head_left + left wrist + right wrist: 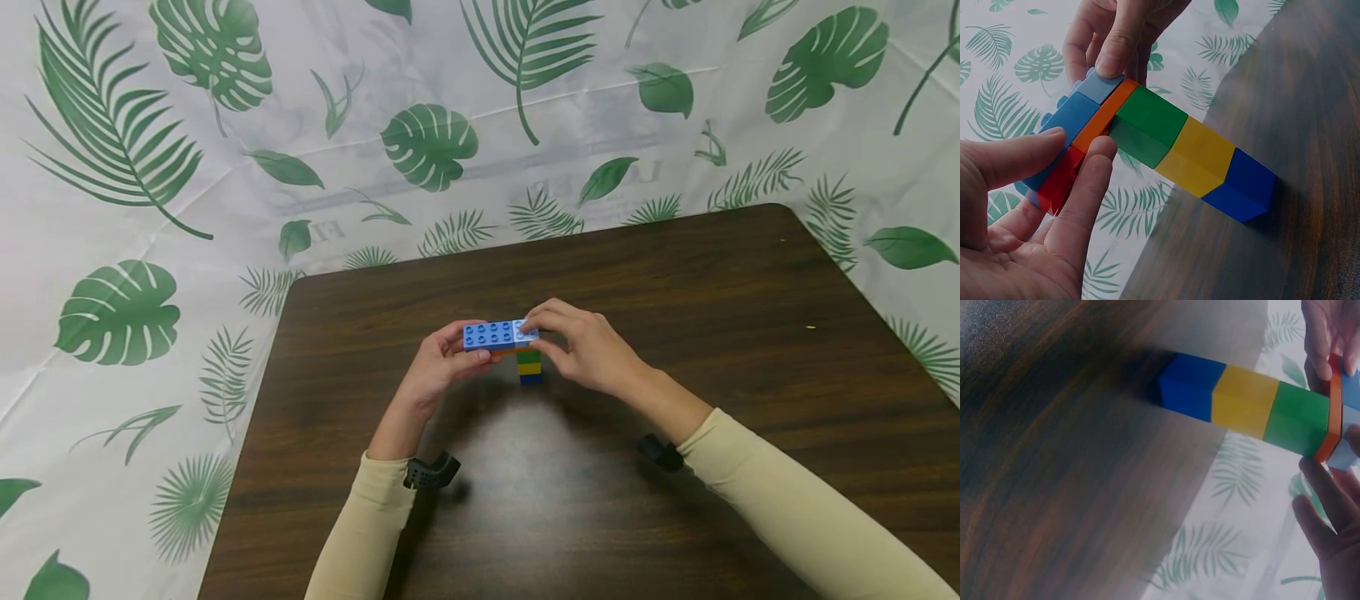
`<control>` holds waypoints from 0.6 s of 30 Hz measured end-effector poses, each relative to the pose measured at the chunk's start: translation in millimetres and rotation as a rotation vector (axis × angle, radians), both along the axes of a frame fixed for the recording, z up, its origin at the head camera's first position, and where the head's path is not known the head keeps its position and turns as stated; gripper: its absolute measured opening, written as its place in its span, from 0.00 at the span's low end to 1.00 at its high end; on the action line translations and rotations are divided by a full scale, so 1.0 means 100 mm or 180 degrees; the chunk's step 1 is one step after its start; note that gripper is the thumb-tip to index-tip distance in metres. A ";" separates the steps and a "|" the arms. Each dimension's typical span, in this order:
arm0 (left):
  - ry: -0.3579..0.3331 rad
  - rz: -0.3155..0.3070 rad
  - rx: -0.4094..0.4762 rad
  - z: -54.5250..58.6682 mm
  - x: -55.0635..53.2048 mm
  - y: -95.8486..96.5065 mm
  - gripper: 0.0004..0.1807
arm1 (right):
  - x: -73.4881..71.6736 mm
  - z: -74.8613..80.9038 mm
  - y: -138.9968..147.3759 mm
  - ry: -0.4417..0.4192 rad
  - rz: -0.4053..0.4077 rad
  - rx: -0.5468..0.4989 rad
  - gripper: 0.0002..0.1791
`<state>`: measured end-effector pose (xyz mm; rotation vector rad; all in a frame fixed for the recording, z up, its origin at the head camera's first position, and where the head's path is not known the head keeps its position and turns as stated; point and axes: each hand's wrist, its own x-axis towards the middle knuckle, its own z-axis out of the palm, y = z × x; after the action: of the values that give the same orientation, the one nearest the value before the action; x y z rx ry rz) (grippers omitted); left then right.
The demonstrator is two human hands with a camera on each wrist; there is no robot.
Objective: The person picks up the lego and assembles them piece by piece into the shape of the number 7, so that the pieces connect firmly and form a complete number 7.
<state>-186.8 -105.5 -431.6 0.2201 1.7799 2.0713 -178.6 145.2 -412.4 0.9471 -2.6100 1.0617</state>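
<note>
A column of toy building bricks stands on the table: a dark blue brick (pixel 1241 187) at the bottom, then a yellow brick (pixel 1197 156) and a green brick (pixel 1150 122). Across its top lies a long flat orange piece (pixel 1105 114), reaching out to the left. On that sit a studded blue brick (pixel 487 335) and a small light blue brick (pixel 1099 87). A red brick (pixel 1060 181) is under the blue brick's overhanging end. My left hand (pixel 442 358) pinches this end between thumb and fingers. With thumb and fingers, my right hand (pixel 588 346) grips the light blue brick.
The dark wood-grain table (pixel 510 500) has rounded far corners. Behind and beside it hangs a white sheet (pixel 322 133) with green leaf prints. Each wrist wears a black strap device, such as the left wrist's camera mount (pixel 431 472).
</note>
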 end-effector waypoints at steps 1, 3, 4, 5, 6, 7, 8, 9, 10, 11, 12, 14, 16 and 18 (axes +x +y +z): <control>0.0000 0.0002 -0.0002 0.00 0.00 0.00 0.21 | 0.00 0.00 0.00 0.0003 -0.0001 -0.0002 0.13; -0.0005 0.0003 -0.0004 -0.01 -0.01 0.00 0.21 | 0.00 0.00 0.00 0.0006 0.0002 -0.0003 0.14; -0.0007 0.0008 -0.0010 -0.01 -0.01 0.00 0.20 | 0.00 0.00 0.00 0.0006 0.0001 -0.0006 0.14; -0.0002 0.0004 -0.0019 -0.01 -0.01 0.00 0.21 | 0.00 -0.01 0.00 0.0007 0.0000 -0.0003 0.14; -0.0004 0.0002 -0.0019 -0.02 -0.01 0.00 0.21 | 0.00 0.00 0.00 0.0010 -0.0003 0.0001 0.14; -0.0004 0.0001 -0.0021 -0.02 -0.01 0.00 0.21 | 0.00 0.00 0.00 0.0005 -0.0006 0.0003 0.14; 0.0001 -0.0005 -0.0015 -0.03 -0.02 0.00 0.21 | 0.00 0.00 0.00 0.0006 -0.0009 0.0008 0.14; 0.0004 -0.0007 -0.0014 -0.03 -0.02 0.00 0.21 | 0.00 0.00 0.00 0.0001 -0.0011 0.0008 0.14; 0.0013 -0.0011 -0.0015 -0.03 -0.02 -0.01 0.21 | 0.00 0.00 0.00 -0.0005 -0.0012 0.0006 0.14; 0.0018 -0.0016 -0.0011 -0.03 -0.02 -0.01 0.21 | 0.01 0.00 0.00 -0.0003 -0.0010 0.0007 0.14; 0.0021 -0.0015 -0.0010 -0.03 -0.02 -0.01 0.21 | 0.01 0.00 0.00 -0.0003 -0.0008 0.0010 0.14; 0.0026 -0.0015 -0.0014 -0.03 -0.02 -0.01 0.21 | 0.01 0.00 0.00 0.0001 -0.0003 0.0012 0.15; 0.0028 -0.0013 -0.0027 -0.03 -0.01 -0.01 0.21 | 0.01 -0.01 0.00 0.0012 -0.0001 0.0012 0.15; 0.0027 -0.0008 -0.0036 -0.03 -0.01 -0.01 0.21 | 0.00 -0.01 0.00 0.0017 -0.0002 0.0018 0.15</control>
<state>-187.8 -106.9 -434.7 0.2281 1.7948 2.0610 -178.1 145.2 -413.3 0.9489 -2.6103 1.0507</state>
